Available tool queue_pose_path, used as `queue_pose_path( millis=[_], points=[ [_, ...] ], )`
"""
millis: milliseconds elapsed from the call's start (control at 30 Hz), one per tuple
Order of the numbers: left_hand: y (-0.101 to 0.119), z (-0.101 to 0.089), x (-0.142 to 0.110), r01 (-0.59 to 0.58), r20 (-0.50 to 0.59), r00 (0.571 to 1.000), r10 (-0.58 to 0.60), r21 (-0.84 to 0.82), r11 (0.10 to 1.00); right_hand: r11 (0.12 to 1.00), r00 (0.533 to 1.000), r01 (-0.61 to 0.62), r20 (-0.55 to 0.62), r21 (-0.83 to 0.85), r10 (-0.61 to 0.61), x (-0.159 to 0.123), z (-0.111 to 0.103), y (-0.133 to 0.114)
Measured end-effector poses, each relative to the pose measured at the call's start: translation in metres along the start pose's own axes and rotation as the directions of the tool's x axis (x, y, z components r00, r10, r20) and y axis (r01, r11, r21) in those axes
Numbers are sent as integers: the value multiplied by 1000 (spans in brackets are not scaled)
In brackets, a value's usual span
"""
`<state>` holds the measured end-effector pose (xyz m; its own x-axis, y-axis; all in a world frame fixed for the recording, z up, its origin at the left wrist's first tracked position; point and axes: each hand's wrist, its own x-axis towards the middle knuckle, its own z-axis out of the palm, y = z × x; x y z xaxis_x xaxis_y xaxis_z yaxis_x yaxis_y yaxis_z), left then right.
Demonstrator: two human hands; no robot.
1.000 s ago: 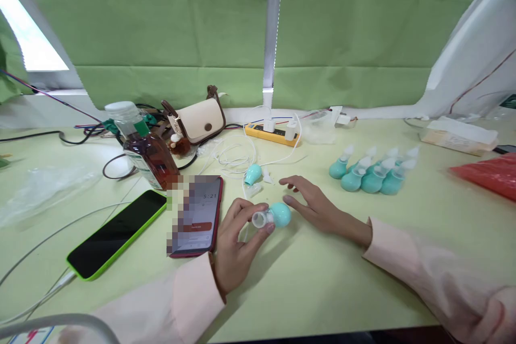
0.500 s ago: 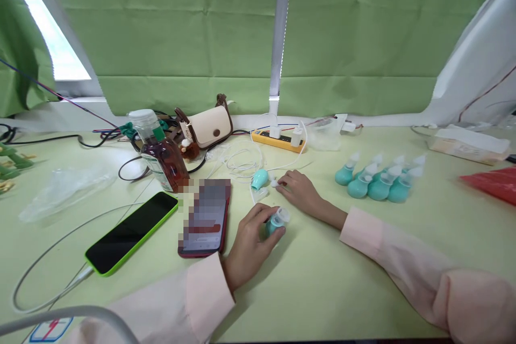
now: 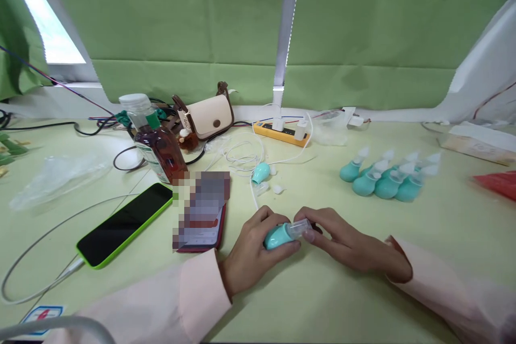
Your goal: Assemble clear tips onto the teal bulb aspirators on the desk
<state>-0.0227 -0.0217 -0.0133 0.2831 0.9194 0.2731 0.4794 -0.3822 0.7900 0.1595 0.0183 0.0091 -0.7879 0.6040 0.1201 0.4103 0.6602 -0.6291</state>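
My left hand [image 3: 258, 244] is wrapped around the teal bulb of a bulb aspirator [image 3: 278, 236], which lies tilted sideways with its clear tube [image 3: 299, 228] pointing right. At the far end of that tube, my right hand [image 3: 342, 236] has thumb and fingers closed on the rim; whether a small part is pinched there too is hidden. Beyond the hands lie a loose teal bulb [image 3: 261, 173], a small clear piece [image 3: 262, 188] and a small white piece [image 3: 278, 189]. Several assembled aspirators [image 3: 389, 183] with pale pointed tips stand grouped at the right.
Left of my left hand are a red-cased phone [image 3: 203, 215] and a green-cased phone [image 3: 124, 226] on a cable. Behind them stand a bottle [image 3: 159, 148] and a cream handbag [image 3: 207, 118]. A yellow power strip [image 3: 282, 134] with white cords lies at the back.
My right hand has come back from the small white pieces to the aspirator's tube. My left hand has tipped the aspirator so its tube points right. The view has shifted slightly.
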Motion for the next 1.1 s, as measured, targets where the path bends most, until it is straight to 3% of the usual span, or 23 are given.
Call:
queue_pose_path(
  millis=[233,367,467,567,667,733,767,833,900,1100],
  points=[
    [3,3,-1,-5,69,998,0,75,997,989,999,12,54,-146,-5,-4,12,6],
    [1,5,-4,-60,103,994,44,154,986,989,987,-8,158,-147,31,-3,13,3],
    [0,6,-5,-89,111,991,73,149,985,995,985,-24,168,-99,40,-4,13,-2],
    [1,6,-4,-70,83,995,60,115,991,997,991,-44,132,56,36,-5,14,1],
    [3,5,-4,-11,-13,1000,11,34,999,978,995,-10,-91,210,30,2,10,15],
    [3,4,-3,27,-54,998,-27,-10,1000,994,960,0,-279,107,30,11,6,29],
    [3,3,-3,38,-62,997,-39,-19,999,999,950,-21,-313,-26,12,15,4,37],
    [2,3,-3,39,-75,996,-41,-19,999,956,958,-58,-284,-288,-28,23,3,49],
    [1,3,-3,31,-95,995,-33,-20,999,897,976,-71,-215,-437,-27,27,4,57],
    [1,1,-3,87,-71,993,-90,-49,995,853,970,-77,-237,-516,-56,31,12,63]
  ],
)
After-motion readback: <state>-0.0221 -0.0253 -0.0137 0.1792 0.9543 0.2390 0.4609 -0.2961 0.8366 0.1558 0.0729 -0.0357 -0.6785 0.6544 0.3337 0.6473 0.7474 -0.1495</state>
